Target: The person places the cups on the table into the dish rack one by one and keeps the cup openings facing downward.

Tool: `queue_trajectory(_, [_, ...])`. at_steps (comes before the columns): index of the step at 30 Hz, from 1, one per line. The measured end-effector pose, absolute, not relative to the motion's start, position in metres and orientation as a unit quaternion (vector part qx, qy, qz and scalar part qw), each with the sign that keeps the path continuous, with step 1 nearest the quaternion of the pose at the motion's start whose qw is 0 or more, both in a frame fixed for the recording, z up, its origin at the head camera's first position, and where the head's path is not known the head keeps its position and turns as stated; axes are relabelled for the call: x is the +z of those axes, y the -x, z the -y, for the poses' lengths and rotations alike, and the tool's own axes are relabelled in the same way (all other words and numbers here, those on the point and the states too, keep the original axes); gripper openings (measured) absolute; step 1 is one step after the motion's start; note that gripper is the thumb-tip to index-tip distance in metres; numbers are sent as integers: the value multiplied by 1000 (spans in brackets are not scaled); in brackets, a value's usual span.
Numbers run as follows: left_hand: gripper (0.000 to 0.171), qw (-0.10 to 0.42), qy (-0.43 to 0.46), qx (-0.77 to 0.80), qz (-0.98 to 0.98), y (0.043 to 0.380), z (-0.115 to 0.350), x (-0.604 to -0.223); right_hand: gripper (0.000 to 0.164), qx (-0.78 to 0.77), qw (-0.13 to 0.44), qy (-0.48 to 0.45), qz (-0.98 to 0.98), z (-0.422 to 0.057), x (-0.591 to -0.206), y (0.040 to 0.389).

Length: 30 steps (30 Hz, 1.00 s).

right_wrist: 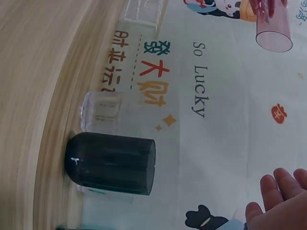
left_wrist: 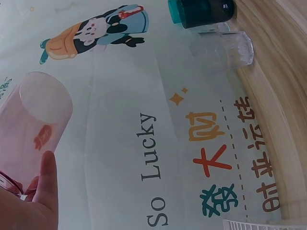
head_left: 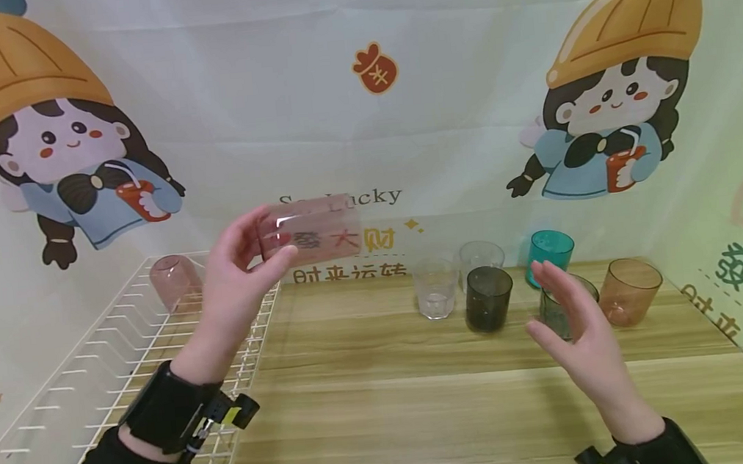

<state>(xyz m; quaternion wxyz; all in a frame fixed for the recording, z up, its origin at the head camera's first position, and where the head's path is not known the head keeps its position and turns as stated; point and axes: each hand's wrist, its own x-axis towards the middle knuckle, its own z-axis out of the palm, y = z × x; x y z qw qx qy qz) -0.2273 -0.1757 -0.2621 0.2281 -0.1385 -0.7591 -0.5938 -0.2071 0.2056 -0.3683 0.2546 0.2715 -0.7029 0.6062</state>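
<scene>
My left hand grips a clear pink glass by its base end, holding it sideways in the air with the mouth toward the right. In the left wrist view the thumb lies along the side of the pink glass. My right hand is raised at the right, fingers apart from the thumb and holding nothing. From the head view it overlaps a grey-green glass, with an amber glass just right of it. Behind stands a teal glass. The right wrist view shows the fingertips against the backdrop.
A white wire rack stands at the left, with another pink glass upside down in its far corner. A dark grey glass and two clear glasses, one of them in front, stand at the table's back. A printed cloth hangs behind.
</scene>
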Motion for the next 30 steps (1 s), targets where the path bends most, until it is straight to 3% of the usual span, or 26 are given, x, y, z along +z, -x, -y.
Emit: queue_trajectory(30, [69, 236, 14, -501, 832, 253, 219, -273, 68, 502, 234, -169, 816, -238, -389, 206])
